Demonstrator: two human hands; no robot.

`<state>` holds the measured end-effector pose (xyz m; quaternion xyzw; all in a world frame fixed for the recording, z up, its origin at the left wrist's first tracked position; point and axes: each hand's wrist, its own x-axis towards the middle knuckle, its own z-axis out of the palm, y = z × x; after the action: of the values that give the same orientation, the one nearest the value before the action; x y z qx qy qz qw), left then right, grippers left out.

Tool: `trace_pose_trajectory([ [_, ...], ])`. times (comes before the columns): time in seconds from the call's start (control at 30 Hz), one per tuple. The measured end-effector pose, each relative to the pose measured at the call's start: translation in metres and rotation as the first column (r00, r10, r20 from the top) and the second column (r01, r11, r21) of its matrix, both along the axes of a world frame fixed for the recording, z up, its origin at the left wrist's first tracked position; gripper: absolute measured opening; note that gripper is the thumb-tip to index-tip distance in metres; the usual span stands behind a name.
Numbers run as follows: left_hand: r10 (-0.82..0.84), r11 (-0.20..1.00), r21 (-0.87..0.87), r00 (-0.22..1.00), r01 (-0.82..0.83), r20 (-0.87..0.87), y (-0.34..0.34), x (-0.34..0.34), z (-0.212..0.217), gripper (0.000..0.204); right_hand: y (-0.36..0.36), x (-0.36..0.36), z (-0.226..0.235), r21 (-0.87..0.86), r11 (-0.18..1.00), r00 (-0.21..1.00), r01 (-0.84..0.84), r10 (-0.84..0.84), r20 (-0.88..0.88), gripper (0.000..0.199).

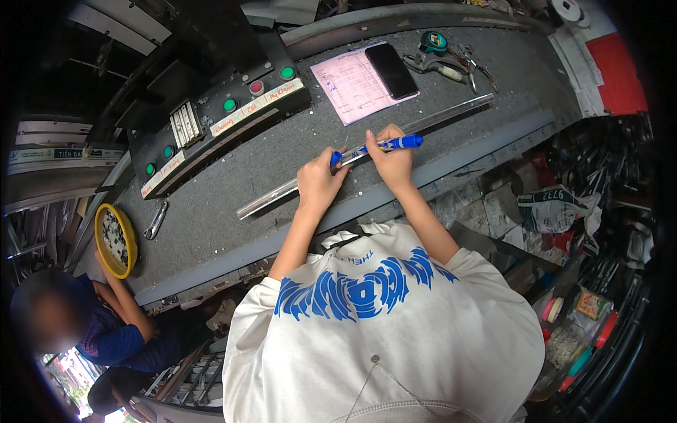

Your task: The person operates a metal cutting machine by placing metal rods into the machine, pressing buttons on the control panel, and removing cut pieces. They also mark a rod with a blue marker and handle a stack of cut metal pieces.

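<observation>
A long, shiny metal bar (451, 110) lies slantwise across the grey workbench (211, 229), its near-left end by the front edge. My right hand (392, 162) is closed around a blue marker pen (405, 142), whose tip end points left, just above the bar. My left hand (317, 180) is closed over the bar's middle, with a blue marker cap (336, 159) held between thumb and fingers. The left palm hides part of the bar. Beyond my hands lie a pink written sheet (342, 88) and a black phone (391, 71) on top of it.
A control box (233, 127) with green and red buttons stands at the back left. Pliers (441, 68) and a tape measure (434, 42) lie at the far right. A wrench (156, 220) and a yellow basket (116, 241) of small parts sit left, beside another person (120, 317).
</observation>
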<state>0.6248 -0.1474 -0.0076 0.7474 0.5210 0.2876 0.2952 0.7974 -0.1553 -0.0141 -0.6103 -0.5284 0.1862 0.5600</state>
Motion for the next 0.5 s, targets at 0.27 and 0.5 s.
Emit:
trace_pose_trajectory([
  [0.27, 0.0, 1.0, 0.013, 1.0, 0.0, -0.01, 0.0, -0.0001, 0.0008, 0.028, -0.0001, 0.0034, -0.0029, 0.034, 0.999, 0.999, -0.008, 0.007, 0.035, 0.033],
  [0.5, -0.001, 1.0, 0.009, 1.0, 0.001, -0.012, 0.0004, -0.0002, 0.0004, 0.027, 0.0004, 0.0067, -0.0044, 0.043, 0.999, 1.0, -0.028, 0.028, -0.009, 0.032],
])
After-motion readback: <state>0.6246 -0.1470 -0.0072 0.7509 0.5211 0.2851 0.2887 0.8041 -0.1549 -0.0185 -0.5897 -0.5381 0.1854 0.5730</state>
